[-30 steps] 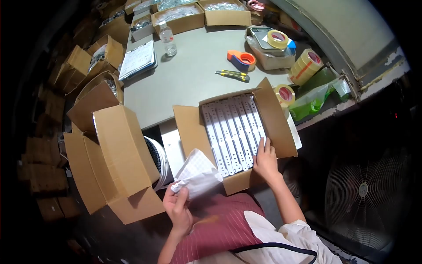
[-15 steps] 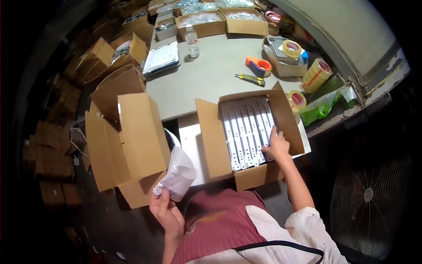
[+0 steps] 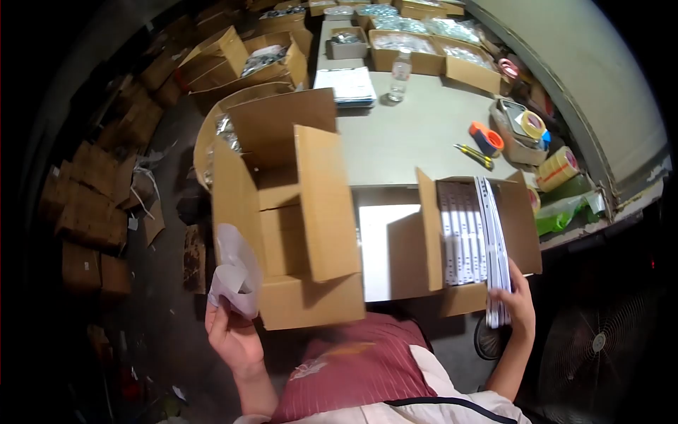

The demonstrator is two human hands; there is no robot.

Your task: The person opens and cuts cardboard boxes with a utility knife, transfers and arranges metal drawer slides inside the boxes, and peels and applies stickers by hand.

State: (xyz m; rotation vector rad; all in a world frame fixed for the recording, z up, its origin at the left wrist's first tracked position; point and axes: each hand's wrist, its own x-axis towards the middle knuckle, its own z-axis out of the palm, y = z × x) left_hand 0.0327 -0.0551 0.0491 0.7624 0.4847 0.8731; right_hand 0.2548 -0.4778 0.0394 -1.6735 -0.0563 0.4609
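Note:
My left hand, fingers closed, grips the lower edge of a whitish, translucent plastic bag. It is at the near left corner of a tall open cardboard box, whose visible inside is bare. My right hand is wrapped round a bundle of long metal rails with small holes. The bundle stands tilted above the near edge of a smaller cardboard box. Inside that box, more rails lie side by side in a row.
On the table are a clear bottle, papers, an orange-and-blue tape dispenser and yellow cutters. Tape rolls lie along the right edge. Cartons of bagged parts stand at the back. A fan is at lower right.
My right hand has lifted a bundle of rails partly out of the smaller box. My left hand has carried the plastic bag to the tall box's left side. The camera view has shifted left.

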